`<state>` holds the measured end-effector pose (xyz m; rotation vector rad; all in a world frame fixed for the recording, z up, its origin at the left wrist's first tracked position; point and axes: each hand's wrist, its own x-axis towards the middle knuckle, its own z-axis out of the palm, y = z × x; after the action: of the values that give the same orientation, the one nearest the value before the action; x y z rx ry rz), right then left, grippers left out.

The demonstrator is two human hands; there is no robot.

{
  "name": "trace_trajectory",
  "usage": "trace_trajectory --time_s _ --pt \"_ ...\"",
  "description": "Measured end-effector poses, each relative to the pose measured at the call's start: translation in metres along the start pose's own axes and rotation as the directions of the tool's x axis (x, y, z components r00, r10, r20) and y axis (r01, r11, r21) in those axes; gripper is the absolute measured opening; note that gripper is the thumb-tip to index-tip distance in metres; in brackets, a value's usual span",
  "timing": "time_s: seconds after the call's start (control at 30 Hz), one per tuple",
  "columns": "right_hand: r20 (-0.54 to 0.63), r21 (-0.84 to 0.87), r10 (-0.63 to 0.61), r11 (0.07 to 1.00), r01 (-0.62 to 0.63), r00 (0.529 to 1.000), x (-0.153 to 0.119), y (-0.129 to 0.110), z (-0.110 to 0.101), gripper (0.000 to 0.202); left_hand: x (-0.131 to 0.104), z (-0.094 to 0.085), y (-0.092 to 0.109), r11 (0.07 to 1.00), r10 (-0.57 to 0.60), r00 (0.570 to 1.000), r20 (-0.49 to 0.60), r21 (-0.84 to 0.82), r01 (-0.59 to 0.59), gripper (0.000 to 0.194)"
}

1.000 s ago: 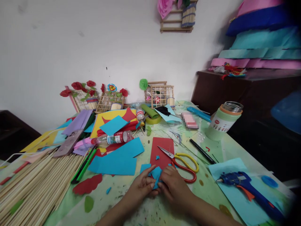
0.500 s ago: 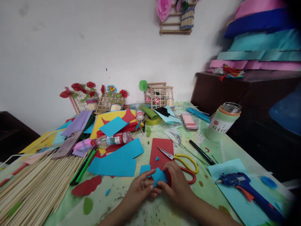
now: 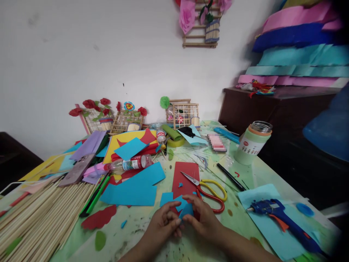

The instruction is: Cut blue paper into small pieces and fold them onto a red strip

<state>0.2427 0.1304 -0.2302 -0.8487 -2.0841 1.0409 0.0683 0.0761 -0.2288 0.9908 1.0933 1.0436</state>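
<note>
A small piece of blue paper (image 3: 187,210) is held low over the table between my two hands. My right hand (image 3: 205,222) pinches it between thumb and bent fingers on its right side. My left hand (image 3: 163,222) has its fingers curled and its thumb tip at the paper's lower left corner. Just beyond the fingers lie more blue paper pieces (image 3: 165,198) and a red sheet (image 3: 181,168). Scissors (image 3: 203,187) with one yellow and one red handle rest partly on that sheet, next to a tiny blue scrap (image 3: 180,185).
A blue glue gun (image 3: 283,214) lies on light blue paper at the right, near a black pen (image 3: 230,176) and an uncapped jar (image 3: 252,143). Bamboo sticks (image 3: 46,214), a green-and-black cutter (image 3: 95,194), a plastic bottle (image 3: 132,163) and blue sheets (image 3: 131,194) cover the left.
The blue piece has turned in my fingers, and my right fingers have spread a little, uncovering the red scissor handle and more blue paper. The view has tilted up slightly.
</note>
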Motion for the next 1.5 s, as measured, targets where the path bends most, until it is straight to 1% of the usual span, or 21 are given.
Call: trace_trajectory --time_s 0.1,0.23,0.27,0.3,0.37,0.4,0.43,0.5,0.57,0.63,0.7,0.73,0.8,0.83,0.87,0.9,0.97,1.03,1.27,1.4,1.5 --pt "-0.019 0.063 0.042 0.997 -0.041 0.999 0.0 -0.002 0.003 0.038 -0.001 0.002 -0.004 0.991 0.047 0.999 -0.01 0.122 -0.045 0.044" --pt "0.019 0.392 0.18 0.903 -0.172 0.984 0.005 -0.007 0.005 0.033 -0.005 -0.001 -0.004 0.908 0.222 0.975 -0.032 0.372 -0.194 0.028" --pt "0.015 0.454 0.212 0.869 -0.196 0.977 0.007 -0.007 0.004 0.031 -0.006 -0.003 -0.003 0.821 0.337 0.941 -0.006 0.492 -0.291 0.025" --pt "-0.006 0.488 0.246 0.847 -0.212 0.969 0.009 -0.007 0.003 0.028 -0.007 -0.006 -0.002 0.678 0.475 0.879 0.049 0.617 -0.401 0.023" --pt "-0.076 0.499 0.301 0.837 -0.225 0.951 0.012 -0.007 0.0 0.027 -0.008 -0.009 0.001 0.281 0.694 0.686 0.22 0.794 -0.539 0.024" --pt "-0.102 0.489 0.319 0.841 -0.231 0.942 0.013 -0.007 0.0 0.028 -0.009 -0.009 0.003 0.099 0.74 0.597 0.308 0.829 -0.55 0.026" --pt "-0.11 0.477 0.331 0.845 -0.243 0.937 0.014 -0.008 0.0 0.03 -0.008 -0.009 0.006 -0.041 0.755 0.537 0.377 0.844 -0.535 0.027" --pt "-0.078 0.47 0.348 0.84 -0.273 0.934 0.013 -0.01 0.003 0.031 -0.007 -0.005 0.009 -0.206 0.747 0.484 0.456 0.851 -0.483 0.026" --pt "-0.016 0.488 0.352 0.82 -0.3 0.936 0.01 -0.013 0.008 0.033 -0.005 -0.001 0.01 -0.268 0.731 0.463 0.502 0.834 -0.482 0.018" --pt "0.044 0.513 0.338 0.8 -0.312 0.94 0.007 -0.014 0.011 0.034 -0.004 -0.001 0.007 -0.21 0.743 0.474 0.473 0.837 -0.505 0.018" --pt "0.043 0.47 0.288 0.839 -0.274 0.957 0.005 -0.012 0.008 0.032 -0.002 -0.005 0.004 -0.055 0.763 0.532 0.367 0.857 -0.513 0.02" --pt "0.005 0.393 0.25 0.89 -0.232 0.968 0.005 -0.011 0.003 0.032 0.0 -0.009 0.003 0.1 0.76 0.599 0.253 0.865 -0.492 0.019" --pt "-0.126 0.084 0.135 0.989 -0.125 0.983 0.007 -0.007 -0.011 0.035 0.004 -0.016 0.004 0.543 0.641 0.763 -0.081 0.75 -0.377 0.018" --pt "-0.177 -0.131 0.071 0.987 -0.095 0.982 0.009 -0.005 -0.02 0.038 0.006 -0.021 0.005 0.765 0.503 0.828 -0.25 0.575 -0.291 0.019" --pt "-0.208 -0.335 0.027 0.937 -0.097 0.978 0.012 -0.003 -0.028 0.038 0.009 -0.025 0.008 0.915 0.337 0.864 -0.374 0.345 -0.207 0.022" --pt "-0.191 -0.496 0.017 0.861 -0.111 0.981 0.015 -0.001 -0.036 0.036 0.011 -0.028 0.011 0.98 0.196 0.879 -0.434 0.119 -0.16 0.025" --pt "-0.154 -0.653 0.083 0.739 -0.165 0.985 0.019 0.001 -0.047 0.029 0.014 -0.034 0.018 0.968 0.054 0.886 -0.461 -0.195 -0.161 0.033" --pt "-0.113 -0.684 0.161 0.703 -0.194 0.981 0.022 0.003 -0.054 0.024 0.015 -0.038 0.023 0.927 0.019 0.894 -0.448 -0.326 -0.183 0.038" --pt "-0.018 -0.691 0.19 0.707 -0.149 0.982 0.023 0.005 -0.058 0.026 0.012 -0.041 0.023 0.892 0.033 0.911 -0.411 -0.4 -0.212 0.037" --pt "-0.067 -0.697 0.186 0.694 -0.179 0.98 0.023 0.002 -0.055 0.013 0.01 -0.039 0.022 0.877 0.062 0.917 -0.395 -0.417 -0.239 0.035" --pt "-0.153 -0.641 0.109 0.746 -0.182 0.982 0.023 0.006 -0.058 0.02 0.009 -0.035 0.021 0.875 0.091 0.906 -0.413 -0.401 -0.271 0.036"
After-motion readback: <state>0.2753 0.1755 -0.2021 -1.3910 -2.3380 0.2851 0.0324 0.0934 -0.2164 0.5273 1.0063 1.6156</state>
